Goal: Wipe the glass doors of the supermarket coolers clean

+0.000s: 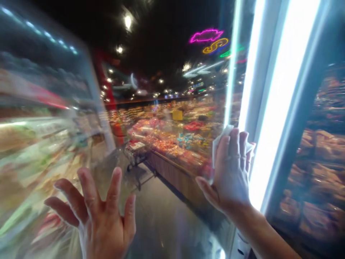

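Note:
My right hand point(231, 169) lies flat against a glass door point(215, 90) of a lit display case, fingers stretched upward, pressing a white cloth point(219, 142) to the glass near the bright door frame point(258, 108). My left hand point(99, 216) is raised at the lower left with fingers spread wide and nothing in it, seemingly close to or on the glass. The picture is smeared by motion.
Through the glass I see a store aisle with a shopping cart point(136, 153) and long displays of colourful packaged goods point(175, 140). Shelves of goods point(320, 172) fill the case at right. A chilled shelf unit point(40, 144) runs along the left. Neon signs point(207, 36) glow overhead.

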{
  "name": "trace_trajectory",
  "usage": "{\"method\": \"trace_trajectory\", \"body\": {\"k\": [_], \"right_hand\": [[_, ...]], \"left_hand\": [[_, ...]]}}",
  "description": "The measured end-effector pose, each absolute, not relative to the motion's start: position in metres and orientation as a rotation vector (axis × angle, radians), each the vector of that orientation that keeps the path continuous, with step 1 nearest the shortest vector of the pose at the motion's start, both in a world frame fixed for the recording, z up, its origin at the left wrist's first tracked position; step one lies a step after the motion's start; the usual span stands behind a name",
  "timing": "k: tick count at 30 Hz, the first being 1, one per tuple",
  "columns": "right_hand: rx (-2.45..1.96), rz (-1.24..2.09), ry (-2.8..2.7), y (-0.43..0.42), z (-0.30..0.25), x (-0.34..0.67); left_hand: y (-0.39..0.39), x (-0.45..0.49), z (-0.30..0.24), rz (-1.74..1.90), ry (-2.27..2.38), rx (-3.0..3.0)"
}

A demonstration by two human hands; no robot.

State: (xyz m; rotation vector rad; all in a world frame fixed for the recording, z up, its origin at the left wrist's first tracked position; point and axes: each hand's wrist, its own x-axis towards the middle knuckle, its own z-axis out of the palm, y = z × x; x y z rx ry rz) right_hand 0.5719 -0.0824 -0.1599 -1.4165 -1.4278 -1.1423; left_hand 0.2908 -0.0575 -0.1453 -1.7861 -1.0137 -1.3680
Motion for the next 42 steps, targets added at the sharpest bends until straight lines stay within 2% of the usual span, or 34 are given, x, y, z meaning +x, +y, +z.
{"method": "trace_trajectory", "body": {"k": [7,11,16,21,26,32,37,42], "right_hand": [[-1.219,-1.24,-1.637,-0.078,-0.169,0.525],[-1.246,-1.197,-1.561,-0.072,-0.15,0.503],[-0.927,-1.294,-1.899,-0.063,-0.145,0.468],[-0.972,-1.345,-1.835,-0.053,-0.12,0.433],[-0.778,-1.48,-2.042,-0.04,-0.108,0.381],[-0.816,-1.384,-1.932,-0.03,-0.052,0.333],[-0.586,-1.431,-2.199,-0.018,-0.03,0.293],[-0.626,-1.5,-1.971,-0.01,0.019,0.267]], "left_hand": [[-0.052,0.274,-0.152,-1.295,-1.061,-1.767],[-0.05,0.252,-0.155,-1.277,-1.103,-1.747],[-0.05,0.221,-0.153,-1.27,-1.114,-1.754],[-0.046,0.182,-0.146,-1.264,-1.092,-1.746],[-0.039,0.136,-0.139,-1.243,-1.066,-1.744],[-0.037,0.074,-0.098,-1.221,-0.963,-1.702],[-0.024,0.025,-0.054,-1.317,-0.991,-1.655],[0.003,0.004,-0.031,-1.338,-0.971,-1.653]]}}
